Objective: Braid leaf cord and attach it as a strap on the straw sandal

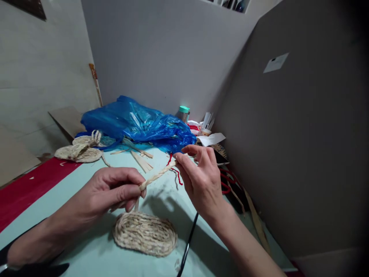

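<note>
A pale twisted straw cord (159,175) stretches slantwise between my two hands above the table. My left hand (115,188) pinches its lower end between thumb and fingers. At the upper end my right hand (200,173) grips the cord, fingers closed, with the fingertips partly hidden. Below my left hand lies an oval coiled straw sole (145,234), flat on the pale green tabletop (95,227). A strand runs up from the sole's far edge toward my left hand.
A crumpled blue plastic bag (135,117) lies at the back. Left of it are woven straw slippers (79,152). Loose straw strips (141,161) lie before the bag. Red-handled scissors (227,181) and a black cable (188,244) are on the right. A grey panel (300,134) stands along the right.
</note>
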Demonstrator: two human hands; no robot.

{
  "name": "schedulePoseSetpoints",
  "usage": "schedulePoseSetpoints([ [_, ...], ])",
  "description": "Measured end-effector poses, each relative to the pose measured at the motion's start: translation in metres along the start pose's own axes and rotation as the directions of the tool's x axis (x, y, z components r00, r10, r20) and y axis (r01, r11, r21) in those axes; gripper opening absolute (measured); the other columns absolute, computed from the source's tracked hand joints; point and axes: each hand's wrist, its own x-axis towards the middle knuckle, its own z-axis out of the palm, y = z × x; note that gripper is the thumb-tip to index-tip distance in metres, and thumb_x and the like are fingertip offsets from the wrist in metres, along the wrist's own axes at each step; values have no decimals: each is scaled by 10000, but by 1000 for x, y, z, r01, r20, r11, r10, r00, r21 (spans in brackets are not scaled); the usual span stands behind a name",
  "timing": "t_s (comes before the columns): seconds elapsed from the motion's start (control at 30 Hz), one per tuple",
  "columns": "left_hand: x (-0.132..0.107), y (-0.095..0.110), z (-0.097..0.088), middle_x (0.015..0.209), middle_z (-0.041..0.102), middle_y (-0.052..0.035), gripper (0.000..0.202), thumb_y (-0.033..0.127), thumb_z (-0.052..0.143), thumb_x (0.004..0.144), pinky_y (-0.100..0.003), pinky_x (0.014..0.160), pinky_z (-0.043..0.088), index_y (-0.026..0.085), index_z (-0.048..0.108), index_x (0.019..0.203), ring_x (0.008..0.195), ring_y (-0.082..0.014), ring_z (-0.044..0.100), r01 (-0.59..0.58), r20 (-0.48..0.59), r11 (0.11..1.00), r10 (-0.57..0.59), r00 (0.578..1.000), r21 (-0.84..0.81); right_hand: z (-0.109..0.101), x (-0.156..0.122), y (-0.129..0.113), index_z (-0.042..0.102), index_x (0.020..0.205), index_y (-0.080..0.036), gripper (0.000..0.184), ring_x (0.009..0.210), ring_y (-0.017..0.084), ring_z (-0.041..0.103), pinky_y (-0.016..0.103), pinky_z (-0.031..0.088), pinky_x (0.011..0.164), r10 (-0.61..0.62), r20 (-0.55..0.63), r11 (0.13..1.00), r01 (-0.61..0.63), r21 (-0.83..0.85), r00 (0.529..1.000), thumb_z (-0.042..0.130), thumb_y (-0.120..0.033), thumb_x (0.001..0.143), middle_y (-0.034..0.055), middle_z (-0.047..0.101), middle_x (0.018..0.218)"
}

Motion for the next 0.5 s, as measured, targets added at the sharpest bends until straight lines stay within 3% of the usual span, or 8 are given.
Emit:
schedulePoseSetpoints([
  [0.2, -11, 5, 11, 648, 627, 5, 202, 424, 786, 729, -174, 493, 386, 228, 744, 706, 561, -109, 475, -64, -135, 998, 61, 989, -18, -14, -11, 2, 656, 998, -148, 104, 822, 197, 552, 348, 459, 750, 33, -31, 999, -33, -5, 999, 557, -139, 967, 77, 714, 890],
  [0.33, -13, 5, 10, 819, 657, -16, 264, 466, 720, 811, -198, 607, 454, 218, 714, 721, 668, -127, 532, -160, -108, 987, 157, 982, -23, -22, -16, 3, 635, 956, -150, 105, 792, 209, 539, 362, 422, 734, 14, -43, 997, -17, -79, 999, 532, -145, 976, 75, 696, 828],
  [0.43, -11, 7, 7, 642, 613, 8, 258, 464, 678, 859, -190, 584, 429, 217, 701, 789, 600, -115, 507, -161, -24, 982, 159, 987, -100, -25, -18, 4, 617, 922, -148, 113, 713, 199, 509, 347, 384, 669, -26, -23, 990, 23, -141, 999, 518, -135, 976, 57, 654, 740],
  [0.5, -11, 9, 5, 539, 535, 37, 234, 430, 700, 852, -173, 570, 409, 208, 694, 778, 545, -93, 458, -160, -29, 974, 158, 987, -162, -25, -19, 4, 612, 929, -141, 108, 665, 189, 487, 334, 371, 633, -60, -29, 984, 54, -169, 998, 515, -123, 973, 46, 624, 687],
])
